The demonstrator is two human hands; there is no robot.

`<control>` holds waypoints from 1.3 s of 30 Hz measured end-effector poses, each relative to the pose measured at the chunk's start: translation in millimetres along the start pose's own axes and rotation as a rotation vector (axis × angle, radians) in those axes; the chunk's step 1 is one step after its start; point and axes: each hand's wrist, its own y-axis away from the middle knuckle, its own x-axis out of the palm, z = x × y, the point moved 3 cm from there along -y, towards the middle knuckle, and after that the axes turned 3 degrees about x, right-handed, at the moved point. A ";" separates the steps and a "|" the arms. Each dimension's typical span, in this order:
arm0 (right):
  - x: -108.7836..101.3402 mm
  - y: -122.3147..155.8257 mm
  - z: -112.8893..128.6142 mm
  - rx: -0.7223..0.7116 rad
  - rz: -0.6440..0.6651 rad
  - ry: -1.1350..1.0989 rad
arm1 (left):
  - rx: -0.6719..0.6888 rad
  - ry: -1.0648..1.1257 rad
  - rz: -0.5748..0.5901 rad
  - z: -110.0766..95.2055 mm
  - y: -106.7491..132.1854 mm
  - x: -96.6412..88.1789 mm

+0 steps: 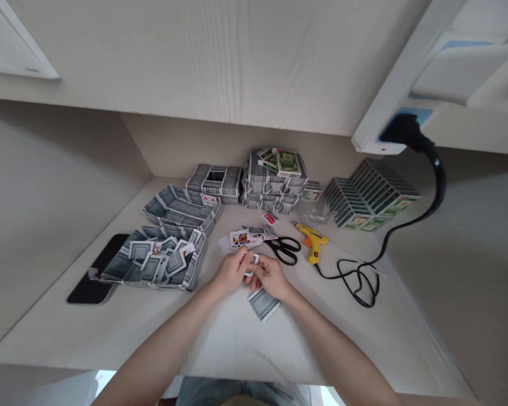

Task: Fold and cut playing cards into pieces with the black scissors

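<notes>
Between my two hands is a playing card (254,259), mostly covered by the fingers. My left hand (233,269) pinches it from the left, and my right hand (271,276) closes on it from the right. Just below my right hand a patterned card (264,305) lies face down on the table. Beyond my hands sits a small pile of cards (239,239), some face up. Black-handled scissors (284,249) lie beside that pile, close to my right hand. Whether the held card is bent or folded cannot be made out.
On the left, an open box made of cards (152,285) holds loose cards and overlaps a dark phone (91,287). More card-built boxes (273,183) stand at the back. A yellow glue gun (314,242) lies right, its black cord (406,223) running to a power strip. Card packs (366,197) are stacked behind.
</notes>
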 end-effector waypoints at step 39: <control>-6.2 1.5 10.5 -0.024 0.094 -0.091 | -0.111 0.300 -0.135 0.6 -3.1 -1.6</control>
